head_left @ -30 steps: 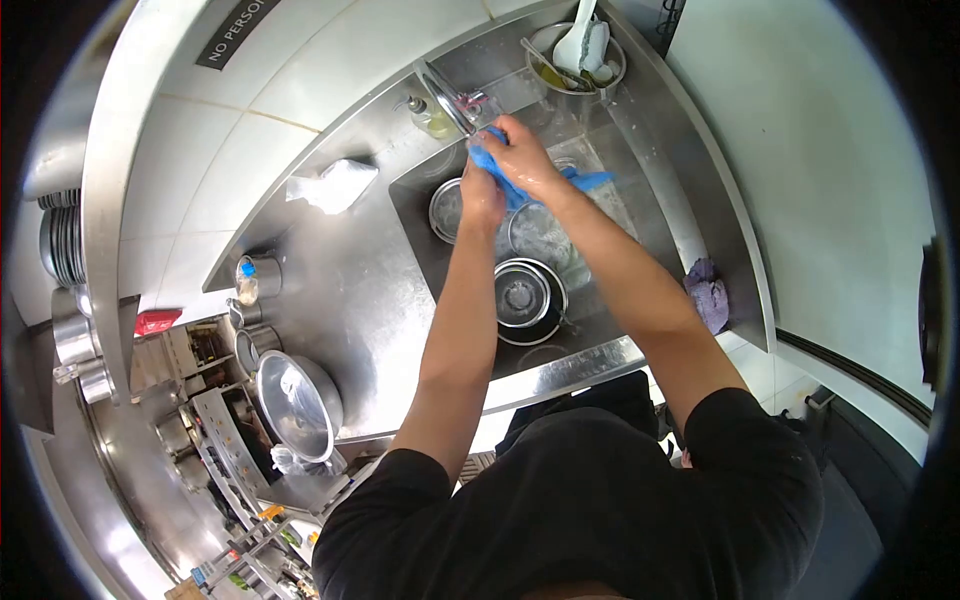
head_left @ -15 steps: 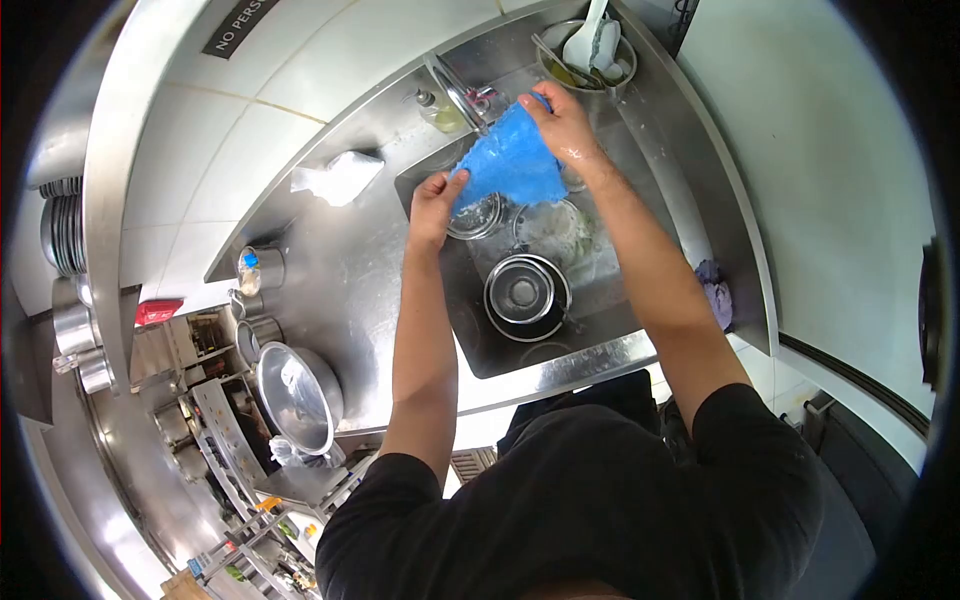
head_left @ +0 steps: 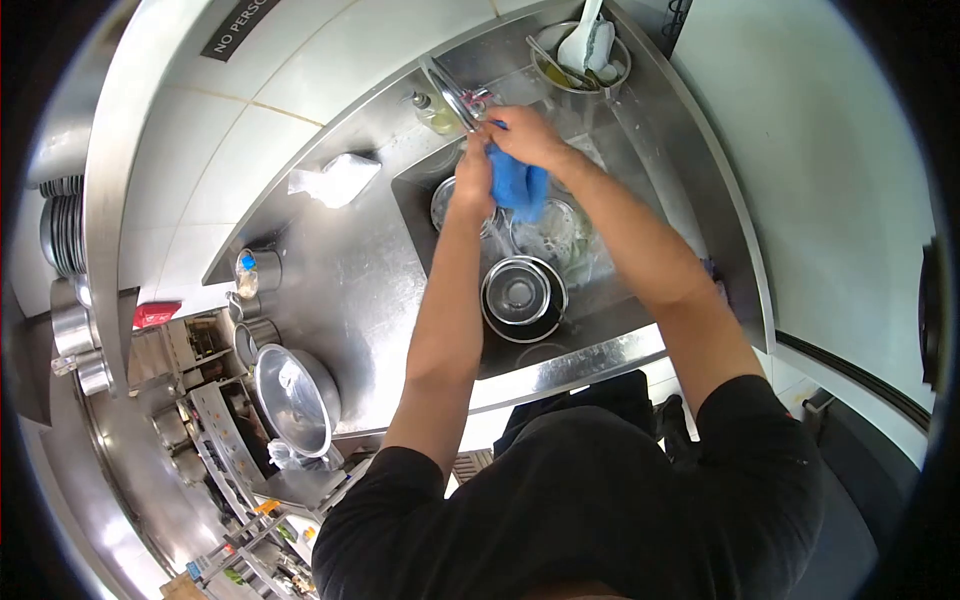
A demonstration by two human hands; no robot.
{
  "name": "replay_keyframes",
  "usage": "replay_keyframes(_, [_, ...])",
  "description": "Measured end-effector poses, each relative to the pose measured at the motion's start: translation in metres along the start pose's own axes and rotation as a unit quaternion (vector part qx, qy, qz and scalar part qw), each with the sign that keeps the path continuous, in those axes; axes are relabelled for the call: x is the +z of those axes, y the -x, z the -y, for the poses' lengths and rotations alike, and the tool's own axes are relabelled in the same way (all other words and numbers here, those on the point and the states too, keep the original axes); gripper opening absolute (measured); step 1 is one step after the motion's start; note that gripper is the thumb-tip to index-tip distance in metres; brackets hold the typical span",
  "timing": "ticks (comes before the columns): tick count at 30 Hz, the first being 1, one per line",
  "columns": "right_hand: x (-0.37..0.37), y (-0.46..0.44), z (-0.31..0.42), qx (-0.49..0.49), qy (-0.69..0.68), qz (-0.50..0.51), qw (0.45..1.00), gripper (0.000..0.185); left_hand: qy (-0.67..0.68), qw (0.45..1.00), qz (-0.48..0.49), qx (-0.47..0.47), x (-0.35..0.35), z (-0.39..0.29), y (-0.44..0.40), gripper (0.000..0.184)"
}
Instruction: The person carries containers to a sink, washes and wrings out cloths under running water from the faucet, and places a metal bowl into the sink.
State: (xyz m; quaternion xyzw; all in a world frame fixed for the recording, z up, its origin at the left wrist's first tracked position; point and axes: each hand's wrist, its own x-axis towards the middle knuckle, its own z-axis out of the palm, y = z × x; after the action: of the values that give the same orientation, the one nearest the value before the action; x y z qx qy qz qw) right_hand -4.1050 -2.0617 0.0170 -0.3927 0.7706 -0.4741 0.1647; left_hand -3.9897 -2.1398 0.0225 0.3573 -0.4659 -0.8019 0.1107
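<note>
A blue cloth [head_left: 517, 186] hangs bunched between my two hands, just under the curved faucet [head_left: 452, 95]. My left hand [head_left: 474, 177] is closed on its left upper side. My right hand [head_left: 524, 135] grips the top of it, close to the left hand. Below the cloth is the sink [head_left: 620, 270], holding nested metal bowls [head_left: 520, 292], a round metal dish [head_left: 446, 203] at the left and a clear, wet-looking round container [head_left: 555, 235]. The hands partly cover the faucet's end.
A soap bottle [head_left: 434, 113] stands behind the sink. At the back right, a metal pot [head_left: 618, 88] holds a white spatula [head_left: 578, 46]. A white packet [head_left: 340, 181] lies on the left counter, with a large metal bowl [head_left: 300, 400] nearer me. A purple cloth is mostly hidden behind my right forearm.
My hands have come together beneath the faucet. The blue cloth, spread out between them before, is now gathered into a narrow bunch.
</note>
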Motion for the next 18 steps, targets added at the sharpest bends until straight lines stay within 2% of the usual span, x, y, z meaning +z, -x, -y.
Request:
replay_keyframes(2, [-0.012, -0.003, -0.019, 0.006, -0.105, 0.099, 0.990, 0.034, -0.096, 0.991, 0.093, 0.020, -0.011, -0.014, 0.014, 0.047])
replay_keyframes(3, [-0.018, -0.001, -0.030, 0.013, -0.096, 0.135, 0.986, 0.042, -0.107, 0.982, 0.149, 0.047, -0.016, -0.026, 0.022, 0.037])
replay_keyframes(6, [-0.050, 0.012, -0.034, -0.024, 0.040, 0.194, 0.980, 0.041, -0.085, 0.990, 0.111, 0.029, -0.049, -0.036, 0.016, 0.028])
replay_keyframes(10, [-0.064, 0.017, -0.039, -0.044, -0.012, 0.118, 0.992, 0.036, -0.114, 0.984, 0.127, 0.043, -0.094, -0.033, -0.004, 0.024])
replay_keyframes(13, [-0.054, 0.022, 0.009, -0.057, 0.003, 0.117, 0.992, 0.029, -0.137, 0.983, 0.078, 0.098, -0.057, -0.020, 0.000, 0.033])
replay_keyframes(15, [-0.026, 0.025, 0.025, -0.072, 0.001, 0.135, 0.988, 0.023, -0.030, 0.995, 0.084, 0.047, -0.037, -0.006, -0.004, 0.043])
replay_keyframes(16, [-0.012, 0.024, 0.024, -0.085, 0.018, 0.111, 0.990, 0.023, 0.024, 0.996, 0.086, 0.021, -0.028, 0.000, -0.006, 0.048])
replay_keyframes(17, [-0.001, 0.022, 0.011, -0.127, -0.039, 0.046, 0.990, 0.027, 0.074, 0.993, 0.096, 0.009, -0.022, 0.006, -0.005, 0.058])
replay_keyframes(18, [0.010, 0.022, -0.002, -0.168, -0.098, -0.019, 0.981, 0.032, 0.096, 0.992, 0.081, 0.011, -0.021, 0.008, -0.004, 0.058])
